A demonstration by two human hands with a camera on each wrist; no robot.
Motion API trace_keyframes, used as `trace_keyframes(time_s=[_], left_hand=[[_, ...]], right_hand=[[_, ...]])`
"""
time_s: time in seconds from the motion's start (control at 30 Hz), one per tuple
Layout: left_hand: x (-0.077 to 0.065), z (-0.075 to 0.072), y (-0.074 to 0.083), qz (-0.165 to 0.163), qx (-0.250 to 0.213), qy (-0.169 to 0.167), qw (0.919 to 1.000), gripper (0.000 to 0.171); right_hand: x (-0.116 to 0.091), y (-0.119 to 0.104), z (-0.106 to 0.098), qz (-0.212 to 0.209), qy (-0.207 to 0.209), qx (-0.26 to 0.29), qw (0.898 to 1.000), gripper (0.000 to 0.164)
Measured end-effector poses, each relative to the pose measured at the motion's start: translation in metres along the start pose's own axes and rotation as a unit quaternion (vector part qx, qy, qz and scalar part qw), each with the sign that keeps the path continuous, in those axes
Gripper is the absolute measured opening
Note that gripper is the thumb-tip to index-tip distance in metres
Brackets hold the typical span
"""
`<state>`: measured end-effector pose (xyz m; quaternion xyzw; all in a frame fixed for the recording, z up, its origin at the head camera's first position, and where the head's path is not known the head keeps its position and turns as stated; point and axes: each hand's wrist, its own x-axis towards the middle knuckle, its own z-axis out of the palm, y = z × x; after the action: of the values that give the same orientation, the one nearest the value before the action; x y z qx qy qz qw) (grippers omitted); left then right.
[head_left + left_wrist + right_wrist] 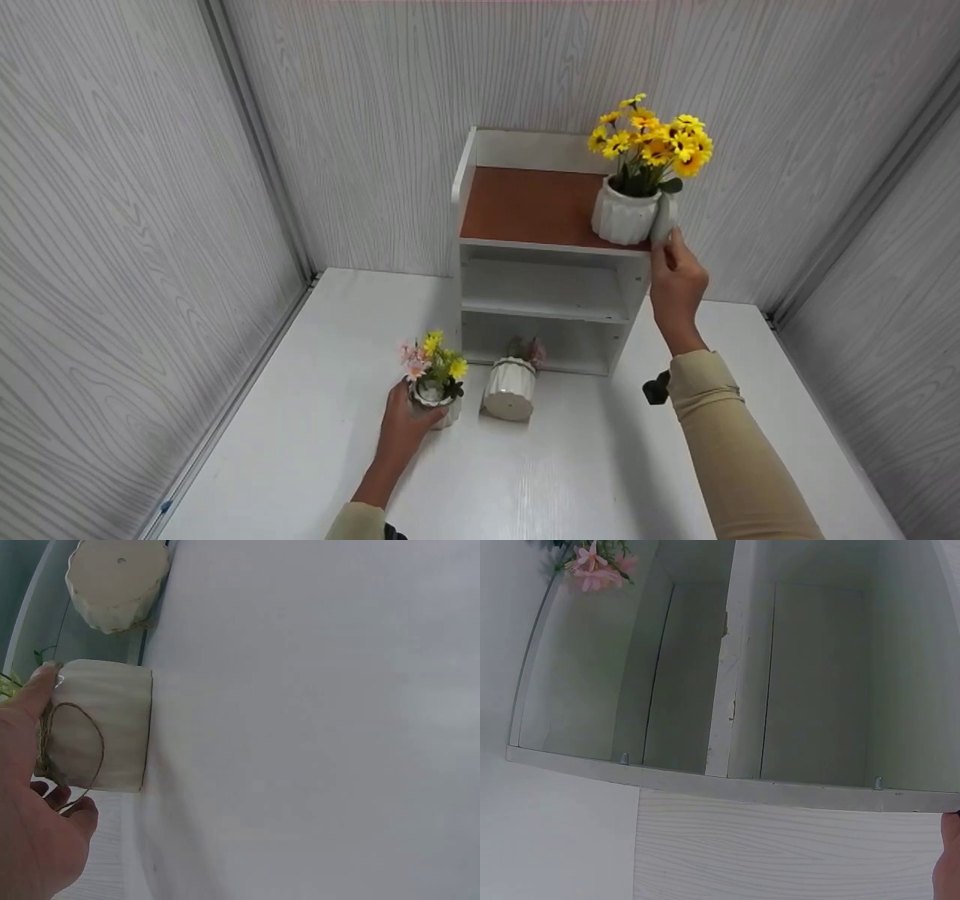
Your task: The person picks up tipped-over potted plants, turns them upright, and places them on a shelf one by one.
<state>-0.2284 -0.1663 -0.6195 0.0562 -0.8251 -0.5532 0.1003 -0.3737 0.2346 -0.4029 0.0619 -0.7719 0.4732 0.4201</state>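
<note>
With its thumb and fingers around the rim, my left hand (405,424) grips a white fluted flower pot (450,416) holding pink and yellow flowers (433,360). This pot stands near the table in front of the shelf's left side; a loop of twine (99,739) hangs from its neck in the left wrist view. My right hand (679,289) pinches the raised right side panel (666,217) of the small white shelf (544,283) at its front edge. Only part of that hand shows in the right wrist view. Beside its fingers, a white pot (626,214) of yellow flowers stands on the brown top.
Another white pot (510,394) lies tipped in front of the bottom compartment, its base toward me and its pink flowers (596,570) pointing inside. Wood-grain walls (360,112) enclose the white table (315,375) at the back and sides.
</note>
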Motion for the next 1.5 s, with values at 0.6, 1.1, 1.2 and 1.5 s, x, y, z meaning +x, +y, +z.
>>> trace_keyframes(time_s=[0.6, 1.1, 1.2, 1.5], left_hand=[[0.009, 0.012, 0.001, 0.017, -0.011, 0.023, 0.9995, 0.094], [0.008, 0.014, 0.000, 0.021, -0.014, 0.052, 0.9983, 0.084], [0.008, 0.014, 0.001, 0.011, -0.021, 0.059, 0.9980, 0.083], [0.006, 0.011, 0.024, 0.003, -0.034, 0.079, 0.9963, 0.087]], right_hand=[[0.003, 0.000, 0.000, -0.028, 0.011, -0.027, 0.999, 0.041], [0.000, -0.001, 0.000, -0.030, 0.012, -0.025, 0.999, 0.040], [0.000, 0.000, 0.000, -0.029, 0.012, -0.030, 0.999, 0.040], [0.000, -0.001, 0.001, -0.023, 0.008, -0.042, 0.999, 0.041]])
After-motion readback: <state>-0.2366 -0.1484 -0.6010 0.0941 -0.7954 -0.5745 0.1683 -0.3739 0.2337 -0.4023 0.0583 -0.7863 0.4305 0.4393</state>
